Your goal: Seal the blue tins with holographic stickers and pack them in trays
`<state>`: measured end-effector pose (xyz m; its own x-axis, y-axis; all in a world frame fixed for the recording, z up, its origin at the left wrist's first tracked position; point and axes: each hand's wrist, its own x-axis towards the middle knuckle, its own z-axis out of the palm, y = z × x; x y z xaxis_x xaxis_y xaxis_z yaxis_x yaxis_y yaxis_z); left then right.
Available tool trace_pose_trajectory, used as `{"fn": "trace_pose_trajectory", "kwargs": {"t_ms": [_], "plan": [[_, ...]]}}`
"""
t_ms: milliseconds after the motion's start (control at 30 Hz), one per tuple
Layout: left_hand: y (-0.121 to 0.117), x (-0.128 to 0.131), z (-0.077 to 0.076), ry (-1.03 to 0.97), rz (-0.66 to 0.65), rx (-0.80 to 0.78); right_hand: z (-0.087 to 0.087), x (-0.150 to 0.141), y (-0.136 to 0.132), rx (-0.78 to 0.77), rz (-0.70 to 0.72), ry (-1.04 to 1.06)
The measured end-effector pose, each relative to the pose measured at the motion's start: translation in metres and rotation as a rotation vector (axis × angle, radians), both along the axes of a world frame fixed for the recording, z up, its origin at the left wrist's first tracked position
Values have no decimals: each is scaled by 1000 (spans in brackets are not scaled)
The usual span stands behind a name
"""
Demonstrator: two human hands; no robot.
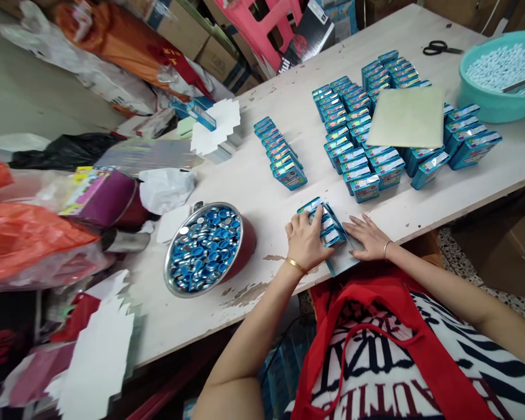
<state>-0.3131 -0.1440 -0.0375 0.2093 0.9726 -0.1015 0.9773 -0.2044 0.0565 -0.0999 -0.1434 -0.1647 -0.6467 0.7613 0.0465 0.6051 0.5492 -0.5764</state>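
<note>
My left hand point(307, 240), with a gold bangle at the wrist, is closed over a short row of small blue boxes point(330, 238). Its fingers curl across their tops, and part of the row is hidden under them. The boxes stand at the table's near edge against a blue-edged card piece point(342, 260), perhaps a carton, lying partly beneath them. My right hand point(368, 238) rests beside it with fingers spread, its fingertips touching or very near the card's right edge. Nothing shows in that hand. Farther back, another row of blue boxes point(291, 175) stands on its own.
Left of my hands stands a metal bowl point(248, 236) full of blue-and-silver caps. Many blue boxes point(366, 188) fill the right side, with a pale flat sheet point(406, 116) on top. Beyond are scissors point(441, 48) and a turquoise basin point(481, 104) of white pieces. Stacked white cartons point(219, 129) stand back left.
</note>
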Motion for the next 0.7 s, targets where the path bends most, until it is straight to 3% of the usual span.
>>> {"fn": "trace_pose_trajectory", "kwargs": {"t_ms": [167, 267, 333, 400, 500, 600, 700], "plan": [[-1, 3, -19, 63, -51, -18, 1, -2, -2, 13, -25, 21], [4, -13, -30, 28, -145, -77, 2, -3, -3, 15, -36, 23], [22, -30, -27, -66, -231, -124, 2, -3, -4, 17, -35, 26], [58, -49, -19, -169, -250, -76, 1, -4, -4, 26, -35, 30], [136, -77, -13, -165, -95, 127, 0, -3, -3, 40, -34, 31], [210, -97, -25, -45, 35, 90, 0, -3, -3, 38, -31, 22], [244, -107, -47, 37, 69, 16, 1, -3, -3, 31, -22, 9]]}}
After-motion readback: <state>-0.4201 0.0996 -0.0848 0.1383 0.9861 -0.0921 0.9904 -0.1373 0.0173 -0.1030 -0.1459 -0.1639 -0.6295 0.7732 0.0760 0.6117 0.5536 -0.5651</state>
